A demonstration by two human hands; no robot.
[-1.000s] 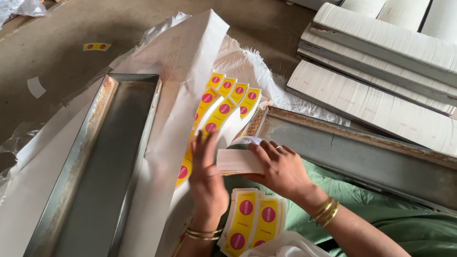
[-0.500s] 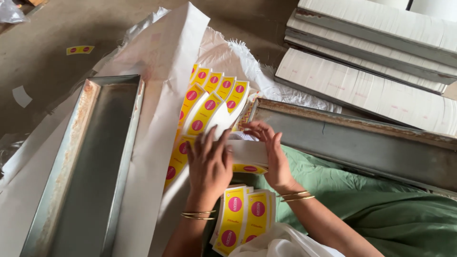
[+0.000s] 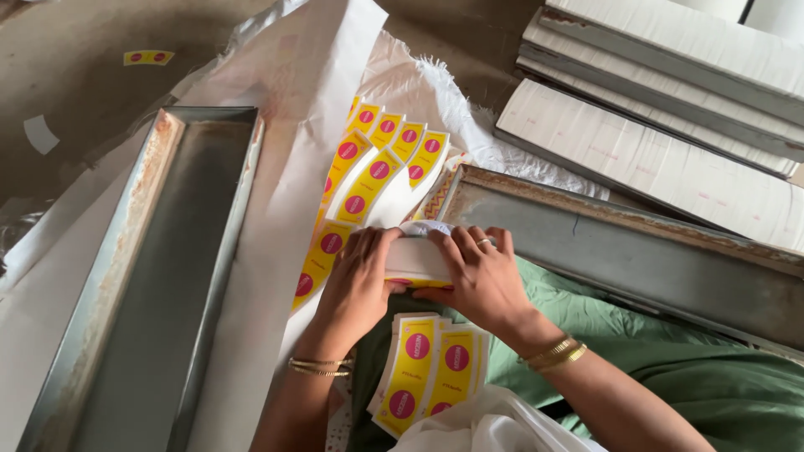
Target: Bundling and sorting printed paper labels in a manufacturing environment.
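Both my left hand [image 3: 356, 280] and right hand [image 3: 479, 280] closed on label stack [image 3: 416, 258]; light, slippery, floppy, so I pinch the ends.

We see a small white paper-wrapped bundle [image 3: 416, 258] lying flat and level between fanned yellow labels with pink circles [image 3: 378, 172], yellow label edges showing beneath it.

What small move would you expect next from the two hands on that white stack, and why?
Probably squaring the white stack of labels: the left hand and right hand grip it from opposite ends, over the fanned yellow labels. Pressing the edges flush seems likeliest, since another yellow pile lies loose below the wrists.
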